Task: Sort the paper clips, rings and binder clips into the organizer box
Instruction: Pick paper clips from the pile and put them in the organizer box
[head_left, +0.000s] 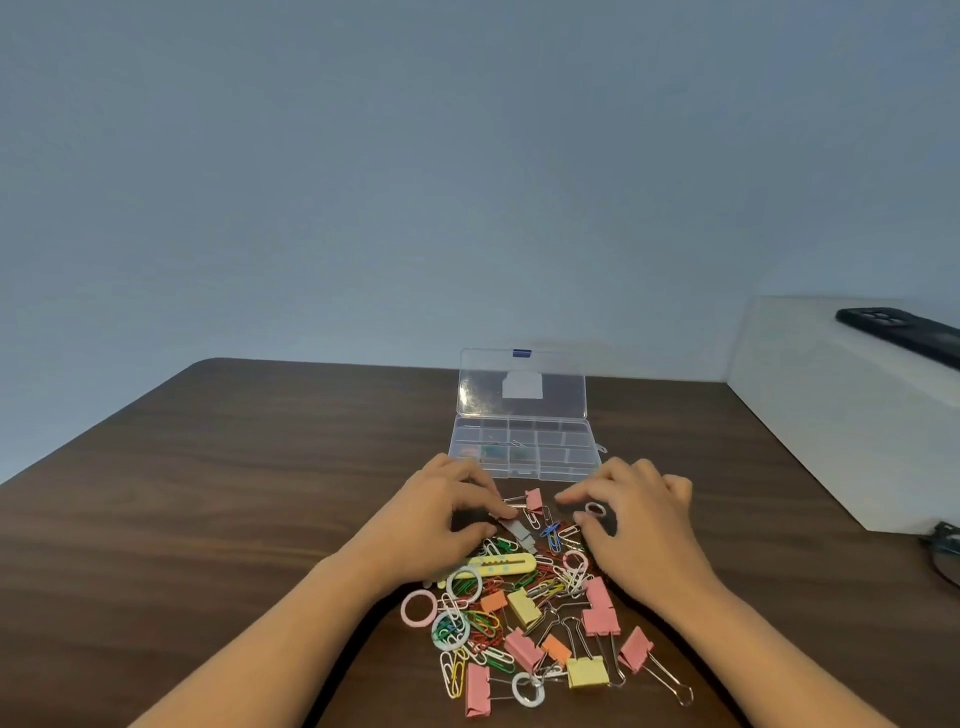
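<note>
Picking is in hand: a grey binder clip (518, 529) is pinched by the left hand (447, 512), a ring (594, 510) by the right hand (636, 512). Each must next be carried to its own compartment of the organizer box (571, 473), open just beyond the hands.

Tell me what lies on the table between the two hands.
In the head view, between the left hand and the right hand lie a pink binder clip, white paper clips and a blue paper clip.
</note>
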